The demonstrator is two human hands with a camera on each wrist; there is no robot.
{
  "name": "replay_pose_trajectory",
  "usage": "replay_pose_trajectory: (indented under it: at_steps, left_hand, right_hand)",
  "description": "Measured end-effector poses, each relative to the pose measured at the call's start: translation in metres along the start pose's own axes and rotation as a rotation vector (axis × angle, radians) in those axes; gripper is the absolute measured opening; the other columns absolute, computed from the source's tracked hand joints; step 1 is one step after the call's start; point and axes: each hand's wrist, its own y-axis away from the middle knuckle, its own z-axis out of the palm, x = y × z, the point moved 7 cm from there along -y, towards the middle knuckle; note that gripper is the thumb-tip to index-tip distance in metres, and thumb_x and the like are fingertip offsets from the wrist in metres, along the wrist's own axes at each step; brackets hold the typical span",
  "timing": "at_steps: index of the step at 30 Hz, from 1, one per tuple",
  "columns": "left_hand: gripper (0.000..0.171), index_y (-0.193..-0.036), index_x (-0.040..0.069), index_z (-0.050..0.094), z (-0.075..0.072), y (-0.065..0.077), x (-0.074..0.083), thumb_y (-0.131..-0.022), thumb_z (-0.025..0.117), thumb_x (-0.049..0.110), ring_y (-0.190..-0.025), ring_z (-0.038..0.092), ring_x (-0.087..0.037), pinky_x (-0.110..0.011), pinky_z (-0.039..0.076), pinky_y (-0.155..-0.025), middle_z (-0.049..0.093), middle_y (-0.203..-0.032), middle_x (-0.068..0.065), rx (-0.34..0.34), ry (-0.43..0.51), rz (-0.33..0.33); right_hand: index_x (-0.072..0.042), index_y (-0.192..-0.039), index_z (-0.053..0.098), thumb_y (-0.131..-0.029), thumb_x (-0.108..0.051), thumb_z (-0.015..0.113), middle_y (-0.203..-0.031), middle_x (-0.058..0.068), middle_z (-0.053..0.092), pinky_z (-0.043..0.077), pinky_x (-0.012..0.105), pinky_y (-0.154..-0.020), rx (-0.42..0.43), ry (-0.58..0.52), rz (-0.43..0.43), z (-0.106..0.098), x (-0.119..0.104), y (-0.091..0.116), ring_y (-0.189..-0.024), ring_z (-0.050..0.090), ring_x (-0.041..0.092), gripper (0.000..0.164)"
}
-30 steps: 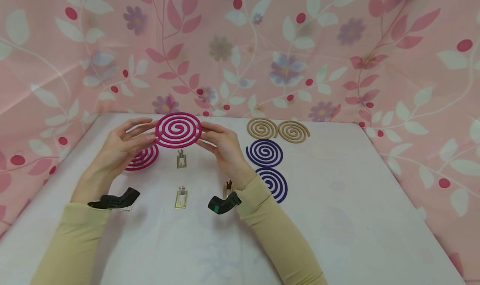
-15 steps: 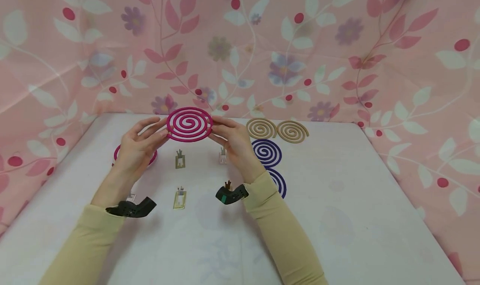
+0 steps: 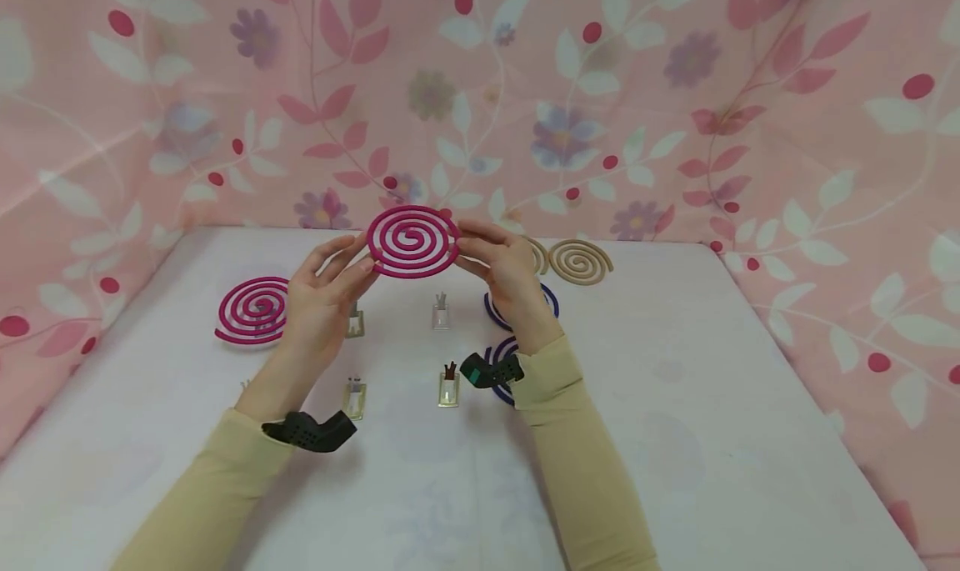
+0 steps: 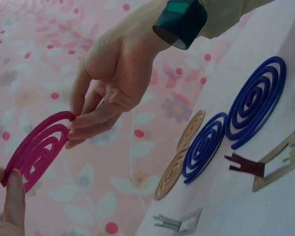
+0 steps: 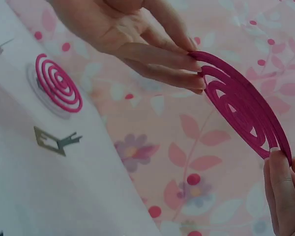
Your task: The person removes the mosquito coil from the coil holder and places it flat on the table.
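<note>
A pink mosquito coil (image 3: 411, 237) is held up level above the far part of the table by both hands. My left hand (image 3: 324, 300) pinches its left rim between thumb and fingers. On the opposite rim, my right hand (image 3: 512, 272) grips it the same way, as the left wrist view also shows. A second pink coil (image 3: 255, 308) rests raised on a metal stand at the left, its right edge behind my left hand. Below the held coil stand small metal coil stands with upright prongs, one silvery (image 3: 441, 314), one with brown prongs (image 3: 448, 389) and one brassy (image 3: 355, 400).
Two tan coils (image 3: 581, 262) lie at the back right, one partly behind my right hand. Two dark blue coils (image 4: 255, 101) lie in front of them, partly covered by the right arm in the head view. Another stand (image 5: 51, 141) shows near the raised pink coil. A floral cloth hangs behind the table.
Both hands have carried the pink coil to the right and slightly up. The second pink coil and the stands near it have come more into view, while the right arm now covers more blue coil.
</note>
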Motion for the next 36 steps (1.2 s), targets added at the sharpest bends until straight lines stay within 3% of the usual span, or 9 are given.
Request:
replay_pose_trajectory:
  at_steps: [6,11,17,21,26,36]
  left_hand:
    - [0.035,-0.127,0.004,0.054,0.031,-0.004,-0.025,-0.094,0.063,-0.004,-0.114,0.066,-0.017,-0.031,0.054,-0.097,0.06,-0.135,-0.011,0.025,-0.049,-0.012]
    - [0.036,-0.129,0.005,0.054,0.053,-0.007,-0.047,-0.095,0.062,-0.004,-0.114,0.066,-0.02,-0.031,0.055,-0.096,0.058,-0.137,-0.013,0.059,-0.088,-0.012]
    - [0.042,-0.132,-0.002,0.051,0.075,-0.01,-0.073,-0.093,0.063,-0.007,-0.114,0.067,-0.024,-0.033,0.057,-0.093,0.06,-0.135,-0.016,0.053,-0.087,-0.009]
    - [0.042,-0.133,-0.001,0.051,0.09,-0.009,-0.083,-0.093,0.064,-0.005,-0.118,0.064,-0.026,-0.031,0.057,-0.093,0.06,-0.135,-0.014,0.023,-0.12,0.001]
    - [0.04,-0.132,0.0,0.053,0.103,-0.006,-0.093,-0.094,0.065,-0.003,-0.119,0.063,-0.026,-0.029,0.056,-0.093,0.06,-0.135,-0.013,-0.002,-0.136,0.015]
    - [0.038,-0.127,-0.001,0.058,0.121,-0.003,-0.112,-0.09,0.067,-0.006,-0.111,0.067,-0.022,-0.028,0.058,-0.088,0.062,-0.132,-0.015,0.065,-0.115,-0.003]
  right_hand:
    - [0.007,-0.117,0.068,-0.093,0.007,0.063,-0.097,0.004,0.073,0.061,0.026,-0.079,0.071,-0.033,-0.032,-0.035,-0.013,0.001,-0.081,0.072,0.014,0.025]
    - [-0.004,-0.104,0.071,-0.094,0.007,0.061,-0.096,0.004,0.073,0.06,0.025,-0.079,0.09,-0.045,-0.044,-0.062,-0.024,0.004,-0.084,0.071,0.013,0.018]
    - [-0.001,-0.112,0.07,-0.093,0.004,0.064,-0.101,0.006,0.071,0.059,0.026,-0.083,0.156,-0.043,-0.037,-0.094,-0.034,0.013,-0.085,0.072,0.014,0.02]
    - [-0.003,-0.109,0.072,-0.093,0.004,0.064,-0.098,0.006,0.073,0.06,0.027,-0.082,0.185,-0.063,-0.056,-0.111,-0.04,0.018,-0.082,0.073,0.015,0.019]
    - [-0.003,-0.103,0.073,-0.092,0.006,0.065,-0.097,0.008,0.073,0.06,0.027,-0.081,0.197,-0.079,-0.077,-0.124,-0.045,0.023,-0.083,0.073,0.016,0.017]
    - [-0.004,-0.105,0.074,-0.089,0.001,0.071,-0.1,0.008,0.074,0.059,0.027,-0.085,0.22,-0.024,-0.095,-0.148,-0.06,0.03,-0.088,0.073,0.016,0.017]
